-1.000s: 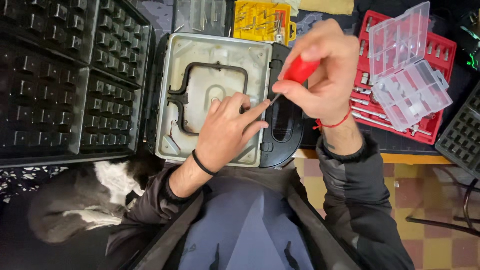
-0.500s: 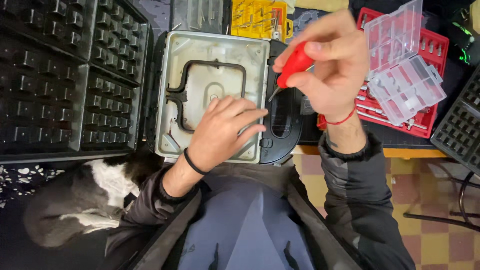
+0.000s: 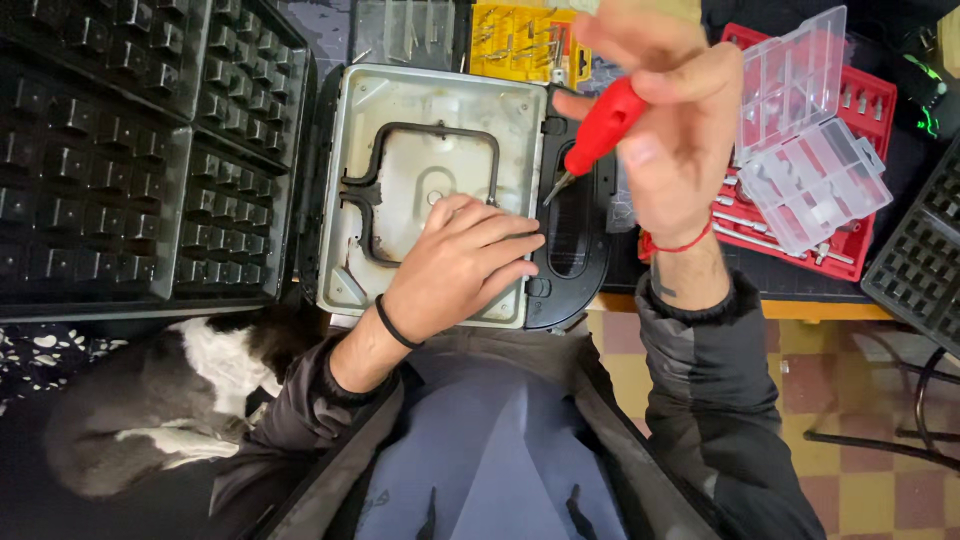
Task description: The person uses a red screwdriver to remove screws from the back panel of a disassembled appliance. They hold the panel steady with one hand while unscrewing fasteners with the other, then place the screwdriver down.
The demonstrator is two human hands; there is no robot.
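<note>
— Where do we stand with the opened waffle iron [image 3: 430, 190]?

— Our left hand [image 3: 462, 265] lies flat on its grey inner plate, fingers [image 3: 500, 240] pressed together and resting just below the dark heating loop [image 3: 425, 170], pinning the housing to the desk [image 3: 800, 290]. Our right hand [image 3: 660, 120] is raised above the black hinge end [image 3: 575, 225], fingers curled tight round the red screwdriver [image 3: 598, 135], its tip pointing down and left, clear of the metal.

— So we're between screws?

— It looks that way to us. The next move would call for setting the tip squarely in a screw head while the left hand holds the plate steady.

— Room to work?

— Tight. The black waffle plates [image 3: 140, 150] crowd the left, the clear plastic organiser [image 3: 810, 160] and red bit case [image 3: 860, 110] sit close on the right, and the near edge of the housing overhangs our lap.
</note>
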